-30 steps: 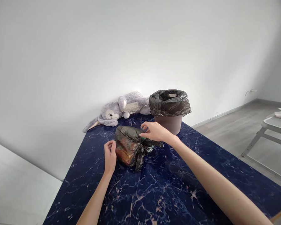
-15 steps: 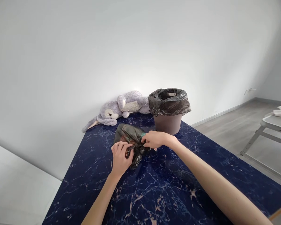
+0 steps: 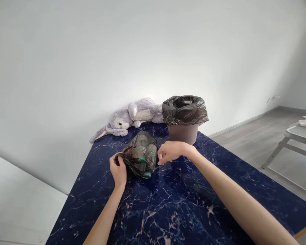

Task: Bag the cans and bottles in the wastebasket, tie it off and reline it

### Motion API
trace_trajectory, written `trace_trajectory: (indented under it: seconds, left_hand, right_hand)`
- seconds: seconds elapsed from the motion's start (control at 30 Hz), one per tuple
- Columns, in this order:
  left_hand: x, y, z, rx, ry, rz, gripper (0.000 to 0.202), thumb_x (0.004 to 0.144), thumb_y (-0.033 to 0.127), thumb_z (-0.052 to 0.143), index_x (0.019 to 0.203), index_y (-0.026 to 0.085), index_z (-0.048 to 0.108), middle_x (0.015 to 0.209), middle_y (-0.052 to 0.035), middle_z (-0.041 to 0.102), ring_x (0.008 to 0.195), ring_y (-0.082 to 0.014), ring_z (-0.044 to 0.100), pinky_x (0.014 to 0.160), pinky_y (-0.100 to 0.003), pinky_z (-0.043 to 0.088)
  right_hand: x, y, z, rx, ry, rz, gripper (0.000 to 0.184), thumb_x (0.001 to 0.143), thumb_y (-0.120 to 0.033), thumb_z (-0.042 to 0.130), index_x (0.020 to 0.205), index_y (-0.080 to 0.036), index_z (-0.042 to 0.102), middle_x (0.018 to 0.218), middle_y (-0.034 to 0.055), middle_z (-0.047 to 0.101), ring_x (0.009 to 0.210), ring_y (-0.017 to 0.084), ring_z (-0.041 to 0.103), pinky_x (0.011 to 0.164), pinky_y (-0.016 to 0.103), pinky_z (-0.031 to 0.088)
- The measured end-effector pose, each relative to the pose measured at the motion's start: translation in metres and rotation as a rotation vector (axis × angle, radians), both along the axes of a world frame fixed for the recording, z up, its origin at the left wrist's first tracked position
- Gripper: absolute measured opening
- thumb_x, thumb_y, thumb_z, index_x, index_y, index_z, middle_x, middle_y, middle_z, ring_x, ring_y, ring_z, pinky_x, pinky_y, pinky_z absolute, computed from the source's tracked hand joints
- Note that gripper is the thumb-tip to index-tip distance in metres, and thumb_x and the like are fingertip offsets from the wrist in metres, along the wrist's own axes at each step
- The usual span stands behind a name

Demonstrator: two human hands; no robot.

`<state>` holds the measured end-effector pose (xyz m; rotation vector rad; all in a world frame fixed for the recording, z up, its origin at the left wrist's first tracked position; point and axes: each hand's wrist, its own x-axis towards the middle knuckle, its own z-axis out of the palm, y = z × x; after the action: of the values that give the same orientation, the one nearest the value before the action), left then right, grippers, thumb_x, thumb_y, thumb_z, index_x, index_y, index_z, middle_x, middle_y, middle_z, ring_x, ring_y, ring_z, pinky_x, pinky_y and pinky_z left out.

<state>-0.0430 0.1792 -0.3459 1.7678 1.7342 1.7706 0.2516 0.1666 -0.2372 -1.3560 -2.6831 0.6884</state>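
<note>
A black, see-through garbage bag [image 3: 142,146] lies on the dark blue marbled tabletop, with bottle-like items and green pieces showing through its film. My left hand [image 3: 118,170] is closed on the gathered end of this bag, at its left side. Just right of the bag, my right hand [image 3: 172,152] hovers with loosely curled fingers, a gap between thumb and forefinger and nothing visible in it. It does not appear to touch the bag. Its lower fingers are partly hidden.
Behind my right hand stands a brownish trash can [image 3: 182,134] lined with a black bag [image 3: 185,115]. A lilac plush rabbit [image 3: 132,115] lies along the wall at the back. Right of the table [image 3: 153,217], a grey folding stand [image 3: 299,136] bears white cloth.
My right hand has let go of the garbage bag. The left hand has drawn the gathered end to the left, and the bag has turned so its full side faces right.
</note>
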Motion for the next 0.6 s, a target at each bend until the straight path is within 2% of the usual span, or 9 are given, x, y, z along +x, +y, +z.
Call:
trace_trajectory:
  seconds: [0.1, 0.2, 0.27, 0.33, 0.43, 0.6]
  left_hand:
    - [0.006, -0.006, 0.005, 0.041, 0.102, -0.071, 0.028, 0.098, 0.031, 0.053, 0.125, 0.024, 0.058, 0.125, -0.0120, 0.063, 0.117, -0.0285, 0.061, 0.099, -0.043, 0.050]
    - [0.017, -0.015, 0.010, 0.073, 0.336, -0.219, 0.024, 0.091, 0.023, 0.057, 0.114, 0.025, 0.064, 0.116, -0.0104, 0.067, 0.116, -0.0307, 0.060, 0.104, -0.047, 0.046]
    - [0.024, -0.020, 0.011, 0.074, 0.439, -0.301, 0.018, 0.088, 0.024, 0.062, 0.105, 0.026, 0.067, 0.108, -0.0090, 0.069, 0.112, -0.0314, 0.061, 0.103, -0.048, 0.045]
    - [0.029, -0.022, 0.012, 0.055, 0.462, -0.349, 0.014, 0.085, 0.028, 0.067, 0.099, 0.026, 0.068, 0.102, -0.0075, 0.070, 0.107, -0.0310, 0.062, 0.101, -0.047, 0.045]
    - [0.031, -0.022, 0.012, 0.022, 0.426, -0.359, 0.003, 0.087, 0.029, 0.065, 0.088, 0.026, 0.066, 0.092, -0.0049, 0.070, 0.097, -0.0285, 0.063, 0.097, -0.045, 0.045]
    - [0.025, -0.018, 0.011, -0.031, 0.247, -0.275, 0.014, 0.098, 0.034, 0.053, 0.090, 0.026, 0.061, 0.087, -0.0036, 0.067, 0.082, -0.0244, 0.064, 0.078, -0.036, 0.049]
  right_hand:
    - [-0.009, -0.001, 0.000, 0.119, 0.151, -0.015, 0.017, 0.100, -0.030, 0.064, 0.110, -0.024, 0.075, 0.098, 0.0021, 0.078, 0.088, 0.018, 0.071, 0.072, 0.024, 0.046]
    - [-0.019, -0.003, -0.002, 0.251, 0.261, 0.032, 0.028, 0.095, -0.025, 0.068, 0.123, -0.023, 0.068, 0.107, 0.0048, 0.071, 0.091, 0.018, 0.067, 0.069, 0.024, 0.043]
    - [-0.023, -0.005, -0.004, 0.269, 0.245, 0.080, 0.038, 0.090, -0.022, 0.071, 0.127, -0.024, 0.065, 0.113, 0.0059, 0.065, 0.086, 0.017, 0.063, 0.064, 0.024, 0.039]
    - [-0.024, -0.007, -0.006, 0.262, 0.203, 0.099, 0.041, 0.088, -0.019, 0.071, 0.128, -0.024, 0.063, 0.116, 0.0061, 0.059, 0.080, 0.015, 0.060, 0.060, 0.024, 0.036]
    - [-0.025, -0.010, -0.005, 0.278, 0.185, 0.117, 0.037, 0.089, -0.019, 0.073, 0.124, -0.023, 0.064, 0.114, 0.0055, 0.057, 0.080, 0.015, 0.059, 0.062, 0.025, 0.035]
    - [-0.034, -0.014, -0.004, 0.375, 0.134, 0.081, 0.031, 0.092, -0.036, 0.080, 0.118, -0.025, 0.067, 0.116, 0.0054, 0.062, 0.091, 0.019, 0.063, 0.064, 0.027, 0.032]
